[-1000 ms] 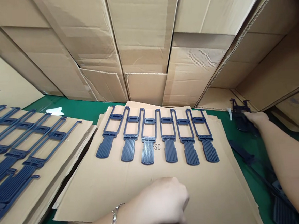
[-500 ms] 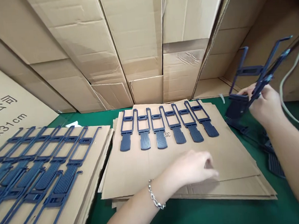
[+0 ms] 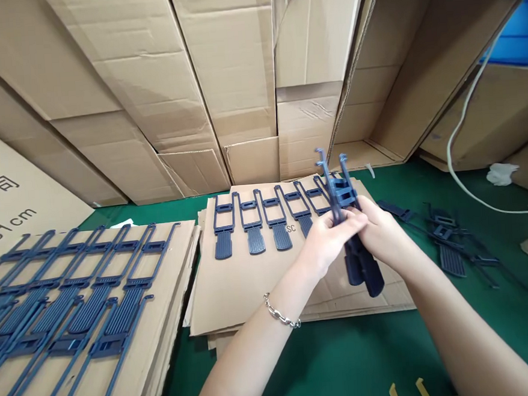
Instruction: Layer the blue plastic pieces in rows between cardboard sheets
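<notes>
Between both hands, above the front edge of a flat brown cardboard sheet (image 3: pixel 252 283), stands a small bundle of dark blue plastic strap parts (image 3: pixel 350 228), each with a ribbed paddle end and a long open loop. The left hand (image 3: pixel 328 239) closes its fingers on the middle of the bundle from the near side; a silver chain bracelet (image 3: pixel 281 314) hangs at that wrist. The right hand (image 3: pixel 382 235) wraps the same bundle from the opposite side, fingers curled shut around it, so the fingertips of the two hands meet on the plastic. The looped ends rise above the fingers, tilted away, and the ribbed paddles hang below the palms.

Just beyond the fingertips, a row of matching blue strap parts (image 3: pixel 265 222) lies flat on the sheet, paddles pointing toward the person. Well off to the left of the left hand, a second cardboard sheet (image 3: pixel 172 301) carries many more of the same parts (image 3: pixel 72 296) in overlapping rows. Off to the right of the right hand, loose blue parts (image 3: pixel 448 242) lie scattered on the green table surface (image 3: pixel 348 361). Behind everything, tall brown cardboard boxes (image 3: pixel 228 74) lean together, and a pale cable (image 3: pixel 457 148) trails down at the far right.
</notes>
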`<state>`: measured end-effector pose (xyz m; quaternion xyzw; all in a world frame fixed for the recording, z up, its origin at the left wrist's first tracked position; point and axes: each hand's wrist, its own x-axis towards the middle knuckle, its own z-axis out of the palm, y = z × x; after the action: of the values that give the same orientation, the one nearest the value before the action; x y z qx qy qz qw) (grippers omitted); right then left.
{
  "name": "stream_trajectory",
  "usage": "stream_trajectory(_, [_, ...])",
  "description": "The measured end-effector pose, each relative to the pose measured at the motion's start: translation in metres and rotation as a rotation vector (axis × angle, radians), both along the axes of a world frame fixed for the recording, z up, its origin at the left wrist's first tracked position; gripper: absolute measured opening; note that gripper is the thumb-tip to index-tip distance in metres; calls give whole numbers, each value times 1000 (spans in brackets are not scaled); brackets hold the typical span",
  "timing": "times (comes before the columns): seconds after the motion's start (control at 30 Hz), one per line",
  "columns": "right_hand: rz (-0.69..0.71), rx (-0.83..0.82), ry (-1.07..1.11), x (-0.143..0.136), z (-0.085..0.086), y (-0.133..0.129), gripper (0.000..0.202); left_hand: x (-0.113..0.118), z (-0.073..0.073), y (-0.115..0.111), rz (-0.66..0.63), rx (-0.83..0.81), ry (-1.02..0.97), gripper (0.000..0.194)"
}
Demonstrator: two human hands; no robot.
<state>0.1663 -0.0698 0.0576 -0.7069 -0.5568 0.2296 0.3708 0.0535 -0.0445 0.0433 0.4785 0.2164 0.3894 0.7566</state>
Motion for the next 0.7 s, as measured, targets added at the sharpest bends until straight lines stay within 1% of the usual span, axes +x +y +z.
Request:
stream_trajectory(0.07, [129, -19, 124, 9, -2, 1, 29, -2, 2, 3, 68, 30, 18, 33])
stream_trajectory(0.1, [145, -14, 168, 19, -4, 1, 35, -4, 2, 6, 97, 19, 23, 37])
stream_trajectory(0.13, [111, -6, 168, 32, -7, 3, 40, -7, 4, 11, 121, -14, 13, 39])
stream_trajectory(0.17, [25, 8, 107, 48, -11, 4, 45, -11, 5, 16, 144, -67, -16, 40])
stream_trajectory(0.2, [-122, 17, -32, 65, -18, 5, 46, -15, 7, 21, 177, -129, -55, 39])
stream_trajectory(0.23, [-268, -40, -257, 83, -25, 7, 45, -21, 10, 27, 213, -186, -99, 38])
stream_trajectory(0.27, [-325, -174, -460, 99, -35, 7, 47, -27, 12, 32, 249, -233, -142, 36])
stream_trajectory(0.3, [-361, -252, -493, 114, -45, 8, 50, -33, 15, 37, 290, -265, -177, 34])
stream_trajectory(0.37, [-370, -400, -513, 134, -66, 9, 51, -46, 20, 46, 373, -287, -196, 31])
stream_trajectory(0.43, [-365, -476, -520, 143, -84, 9, 51, -56, 22, 52, 409, -287, -204, 30])
stream_trajectory(0.53, [-386, -514, -573, 148, -98, 12, 49, -66, 22, 58, 360, -308, -250, 30])
stream_trajectory(0.6, [-388, -530, -596, 150, -100, 13, 41, -67, 21, 60, 325, -363, -274, 29])
stream_trajectory(0.67, [-385, -531, -612, 152, -98, 11, 31, -65, 20, 60, 328, -420, -262, 26])
stream_trajectory(0.7, [-394, -520, -623, 153, -96, 9, 29, -63, 19, 60, 336, -435, -247, 25])
